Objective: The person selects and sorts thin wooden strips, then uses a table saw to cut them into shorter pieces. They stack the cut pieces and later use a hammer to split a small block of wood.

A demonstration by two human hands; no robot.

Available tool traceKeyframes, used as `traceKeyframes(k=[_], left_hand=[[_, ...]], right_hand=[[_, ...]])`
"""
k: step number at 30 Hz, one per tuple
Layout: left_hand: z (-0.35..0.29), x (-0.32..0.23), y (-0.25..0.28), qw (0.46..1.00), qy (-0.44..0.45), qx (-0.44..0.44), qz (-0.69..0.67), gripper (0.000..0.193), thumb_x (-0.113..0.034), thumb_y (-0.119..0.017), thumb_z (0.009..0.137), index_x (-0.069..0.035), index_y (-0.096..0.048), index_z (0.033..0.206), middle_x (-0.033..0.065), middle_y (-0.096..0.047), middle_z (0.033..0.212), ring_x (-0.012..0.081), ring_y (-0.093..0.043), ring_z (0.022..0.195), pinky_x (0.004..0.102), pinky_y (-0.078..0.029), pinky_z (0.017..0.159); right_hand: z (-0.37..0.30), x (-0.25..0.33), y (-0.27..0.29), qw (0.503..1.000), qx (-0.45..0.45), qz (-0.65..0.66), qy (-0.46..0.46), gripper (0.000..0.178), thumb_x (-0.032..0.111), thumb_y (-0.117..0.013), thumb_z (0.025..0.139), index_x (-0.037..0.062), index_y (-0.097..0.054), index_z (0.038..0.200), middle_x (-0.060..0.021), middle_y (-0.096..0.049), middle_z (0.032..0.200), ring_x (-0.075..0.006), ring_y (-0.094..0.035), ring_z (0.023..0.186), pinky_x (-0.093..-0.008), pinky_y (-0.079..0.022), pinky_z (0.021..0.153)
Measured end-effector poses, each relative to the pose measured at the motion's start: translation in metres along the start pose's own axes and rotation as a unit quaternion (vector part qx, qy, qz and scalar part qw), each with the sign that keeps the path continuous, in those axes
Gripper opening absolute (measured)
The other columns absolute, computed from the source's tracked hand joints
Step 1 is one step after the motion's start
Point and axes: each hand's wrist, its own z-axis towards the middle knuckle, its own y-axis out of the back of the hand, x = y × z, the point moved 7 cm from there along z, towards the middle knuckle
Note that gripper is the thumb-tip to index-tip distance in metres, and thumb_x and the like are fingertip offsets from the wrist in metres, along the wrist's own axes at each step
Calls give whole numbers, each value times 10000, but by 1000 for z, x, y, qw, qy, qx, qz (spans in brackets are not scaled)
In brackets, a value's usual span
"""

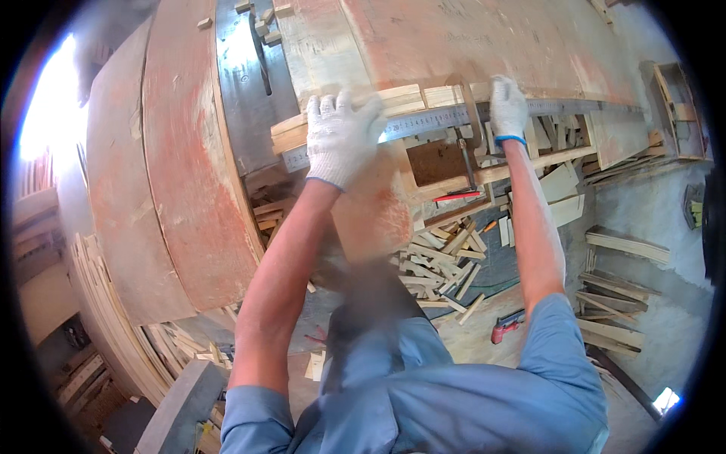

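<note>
My left hand (344, 140), in a white knit glove, lies across light wooden strips (291, 136), its fingers curled over their far side and its thumb blurred. Along the strips' near side runs a metal ruler (427, 121). My right hand (509, 110), gloved too, is closed around the right part of the strips, which it mostly hides. Just left of it stands a C-shaped clamp (470, 113) with a red handle (457, 197). These things rest at the near edge of a large worn reddish board top (454, 38).
Left of the strips is a metal plate (234, 98) with a dark curved blade-like piece (261, 57). Wood offcuts (439, 265) lie heaped below the bench. A red tool (507, 327) sits on the floor. Stacked wood (616, 303) stands at right, long strips (113, 310) at left.
</note>
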Motion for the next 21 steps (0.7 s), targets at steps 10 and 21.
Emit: traceKeyframes(k=[10, 21], left_hand=[[8, -18, -33, 997, 34, -55, 42, 412, -400, -623, 983, -7, -665, 1098, 198, -633, 1113, 407, -573, 1133, 580, -363, 1119], [33, -13, -28, 996, 33, -72, 47, 298, -327, -678, 954, -39, -617, 992, 166, -642, 1040, 363, -590, 1006, 479, -440, 1009]], right_hand=[[-25, -16, -43, 966, -36, -183, 177, 224, 206, -560, 991, 168, -747, 1110, -82, -741, 965, -337, -680, 929, -501, -515, 873], [-2, -9, -35, 990, -74, 16, 122, 266, 242, -563, 1036, 143, -809, 1027, -110, -757, 906, -335, -697, 873, -474, -520, 852]])
